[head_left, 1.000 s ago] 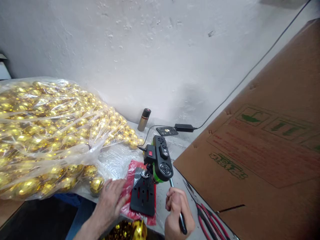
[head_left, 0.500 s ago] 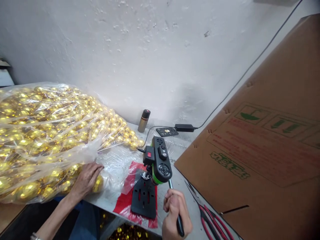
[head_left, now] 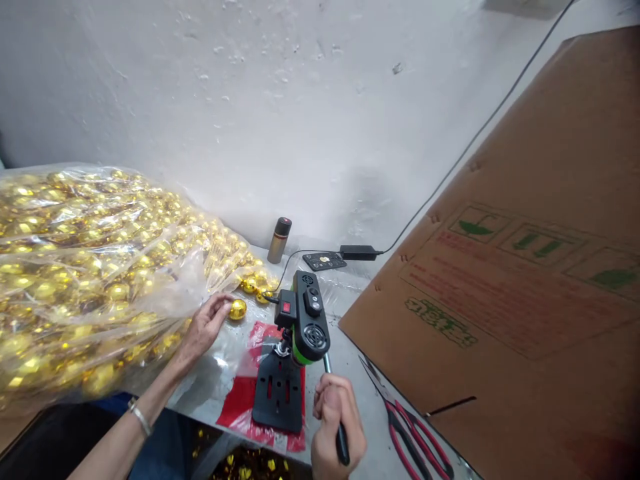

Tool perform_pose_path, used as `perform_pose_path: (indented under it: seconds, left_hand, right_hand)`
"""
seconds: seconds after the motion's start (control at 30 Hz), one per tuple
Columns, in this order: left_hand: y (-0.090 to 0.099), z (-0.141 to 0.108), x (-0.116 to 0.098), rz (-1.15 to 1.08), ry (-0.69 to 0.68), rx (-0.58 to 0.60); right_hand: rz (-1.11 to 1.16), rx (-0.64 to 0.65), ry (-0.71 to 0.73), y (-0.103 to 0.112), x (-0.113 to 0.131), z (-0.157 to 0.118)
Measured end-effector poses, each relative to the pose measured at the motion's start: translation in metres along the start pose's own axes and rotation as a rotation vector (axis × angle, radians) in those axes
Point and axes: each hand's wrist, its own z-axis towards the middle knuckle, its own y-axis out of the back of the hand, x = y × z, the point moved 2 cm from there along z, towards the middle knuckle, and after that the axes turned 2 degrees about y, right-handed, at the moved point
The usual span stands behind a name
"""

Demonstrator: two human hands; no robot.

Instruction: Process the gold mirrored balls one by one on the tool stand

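My left hand (head_left: 206, 327) has its fingertips closed on a shiny gold ball (head_left: 237, 309) beside the plastic bag (head_left: 185, 283), which is full of many similar balls. My right hand (head_left: 338, 421) is wrapped round the black-gripped lever (head_left: 343, 443) of a small bench drill press (head_left: 311, 313). The press has a black and green head and stands on a slotted black base plate (head_left: 278, 400). Red plastic film (head_left: 235, 403) lies under the base. Two or three loose gold balls (head_left: 255, 287) rest near the mouth of the bag.
Red-handled scissors (head_left: 413, 433) lie right of my right hand, against a large cardboard box (head_left: 500, 300). Behind the press are a capped bottle (head_left: 279, 240), a dark phone-like slab (head_left: 324, 261) and a black power adapter (head_left: 359, 253) with its cable. Gold pieces (head_left: 250, 463) lie below the table edge.
My left hand has moved up and right from the lower edge of the bag and now has a gold ball at its fingertips. My right hand stays on the lever.
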Motion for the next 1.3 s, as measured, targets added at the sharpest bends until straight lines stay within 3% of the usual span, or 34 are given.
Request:
perform_pose_path:
  seconds: [0.1, 0.2, 0.33, 0.53, 0.7, 0.9, 1.13, 1.3]
  left_hand:
    - [0.014, -0.037, 0.036, 0.383, -0.03, 0.076]
    - [0.024, -0.067, 0.066, 0.583, -0.151, 0.069]
    - [0.03, -0.07, 0.081, 0.733, -0.161, -0.008]
    - [0.019, -0.045, 0.069, 0.74, -0.176, 0.046]
    - [-0.017, -0.021, 0.052, 0.735, -0.19, 0.153]
    - [-0.054, 0.017, 0.057, 0.785, -0.074, 0.192]
    - [-0.049, 0.032, 0.052, 0.699, 0.041, 0.223]
    - [-0.038, 0.002, 0.033, 0.464, 0.061, 0.182]
  right_hand:
    - [-0.003, 0.028, 0.01, 0.002, -0.005, -0.004]
    - [-0.005, 0.033, 0.018, 0.002, -0.006, -0.005]
    - [-0.008, 0.048, 0.012, 0.003, -0.005, -0.005]
    - [-0.002, 0.035, 0.0, 0.002, -0.005, -0.005]
    - [0.007, 0.011, 0.008, 0.002, -0.004, -0.004]
    - [0.007, 0.02, 0.006, 0.002, -0.004, -0.004]
    - [-0.004, 0.022, -0.009, 0.002, -0.005, -0.006]
    - [-0.002, 0.019, 0.0, 0.001, -0.003, -0.005]
